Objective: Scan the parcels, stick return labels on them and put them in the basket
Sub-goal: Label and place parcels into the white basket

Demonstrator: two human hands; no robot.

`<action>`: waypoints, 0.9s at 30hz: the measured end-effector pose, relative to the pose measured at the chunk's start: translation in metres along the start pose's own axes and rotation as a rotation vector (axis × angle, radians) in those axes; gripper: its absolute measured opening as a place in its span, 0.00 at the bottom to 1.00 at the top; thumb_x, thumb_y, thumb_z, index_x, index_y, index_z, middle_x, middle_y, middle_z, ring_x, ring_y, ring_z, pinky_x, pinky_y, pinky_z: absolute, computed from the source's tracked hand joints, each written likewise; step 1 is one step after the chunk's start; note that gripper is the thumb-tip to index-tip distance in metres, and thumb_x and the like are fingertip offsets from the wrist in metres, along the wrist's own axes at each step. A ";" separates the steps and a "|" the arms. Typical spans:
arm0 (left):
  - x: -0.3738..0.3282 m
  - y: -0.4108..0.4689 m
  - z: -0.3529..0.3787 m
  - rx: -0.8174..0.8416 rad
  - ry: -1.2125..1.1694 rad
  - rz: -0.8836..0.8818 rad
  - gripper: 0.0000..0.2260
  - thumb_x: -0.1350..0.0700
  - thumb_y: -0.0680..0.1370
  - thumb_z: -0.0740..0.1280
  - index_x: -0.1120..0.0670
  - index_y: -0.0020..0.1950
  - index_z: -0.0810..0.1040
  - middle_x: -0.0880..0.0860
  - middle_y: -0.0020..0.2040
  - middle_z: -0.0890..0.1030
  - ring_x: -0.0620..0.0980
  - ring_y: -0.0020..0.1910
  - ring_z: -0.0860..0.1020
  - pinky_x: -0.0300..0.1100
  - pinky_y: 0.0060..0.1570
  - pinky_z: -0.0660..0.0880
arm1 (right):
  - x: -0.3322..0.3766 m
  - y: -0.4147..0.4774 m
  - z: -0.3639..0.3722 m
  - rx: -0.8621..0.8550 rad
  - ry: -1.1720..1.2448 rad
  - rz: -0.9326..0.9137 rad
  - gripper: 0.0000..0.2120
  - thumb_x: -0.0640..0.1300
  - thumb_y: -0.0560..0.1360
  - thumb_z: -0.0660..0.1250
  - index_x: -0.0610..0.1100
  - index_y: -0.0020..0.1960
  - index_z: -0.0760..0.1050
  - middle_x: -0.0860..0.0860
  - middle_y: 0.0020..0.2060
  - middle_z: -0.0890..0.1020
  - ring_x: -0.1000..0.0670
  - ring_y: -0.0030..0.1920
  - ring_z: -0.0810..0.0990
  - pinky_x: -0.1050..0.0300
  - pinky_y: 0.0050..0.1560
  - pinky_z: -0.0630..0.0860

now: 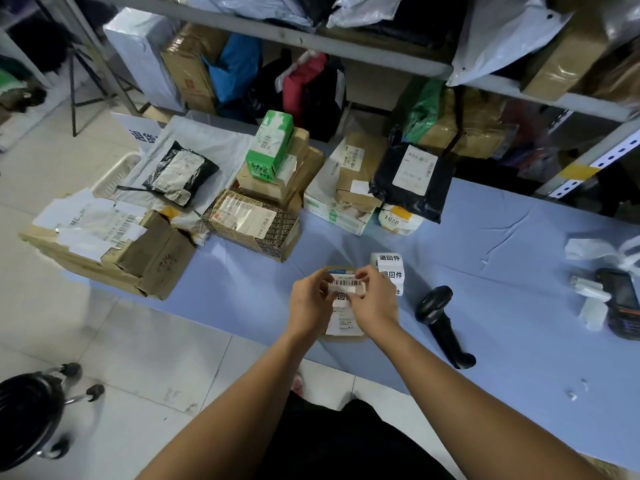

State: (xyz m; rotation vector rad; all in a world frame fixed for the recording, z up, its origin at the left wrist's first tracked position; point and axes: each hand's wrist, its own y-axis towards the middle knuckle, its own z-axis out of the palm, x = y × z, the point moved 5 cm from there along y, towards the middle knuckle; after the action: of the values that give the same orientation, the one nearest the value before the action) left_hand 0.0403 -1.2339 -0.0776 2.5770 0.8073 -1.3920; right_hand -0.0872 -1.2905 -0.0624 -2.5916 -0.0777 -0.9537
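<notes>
Hands together on small parcel, worktop.
left hand and right hand both pinch a white label over its top; scanner nearby, right.

- Strip of labels: each reads "退回件".
- White parcel: handwritten "0281".
- Brown box at the counter's left end: handwritten "0714".
- Patterned box: repeated "PURSUE ESSE…".
- Return label, pinched by left hand and right hand: print not legible.
</notes>
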 end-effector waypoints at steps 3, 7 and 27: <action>0.000 0.000 -0.001 0.019 0.039 0.028 0.06 0.64 0.72 0.72 0.56 0.46 0.79 0.46 0.33 0.76 0.47 0.30 0.74 0.43 0.33 0.74 | -0.002 0.004 0.000 0.023 -0.025 -0.010 0.13 0.38 0.72 0.74 0.49 0.49 0.71 0.49 0.51 0.78 0.49 0.50 0.78 0.60 0.44 0.70; -0.004 0.000 0.000 0.037 0.128 0.074 0.03 0.65 0.73 0.69 0.59 0.44 0.79 0.55 0.38 0.80 0.58 0.37 0.78 0.47 0.35 0.71 | -0.002 0.005 0.004 0.022 -0.098 -0.059 0.10 0.37 0.72 0.73 0.47 0.46 0.73 0.48 0.50 0.78 0.50 0.46 0.76 0.63 0.41 0.68; 0.032 -0.010 -0.016 0.019 -0.024 -0.110 0.06 0.53 0.72 0.76 0.52 0.48 0.86 0.49 0.43 0.85 0.48 0.38 0.81 0.35 0.38 0.74 | -0.035 -0.002 0.001 0.008 0.001 -0.027 0.18 0.46 0.77 0.71 0.48 0.66 0.76 0.48 0.67 0.74 0.48 0.64 0.75 0.54 0.62 0.72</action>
State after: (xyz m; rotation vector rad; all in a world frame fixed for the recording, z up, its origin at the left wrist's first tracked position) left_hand 0.0619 -1.2072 -0.0928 2.5604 0.9495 -1.4640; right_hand -0.1140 -1.2855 -0.0844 -2.5894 -0.1163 -0.9623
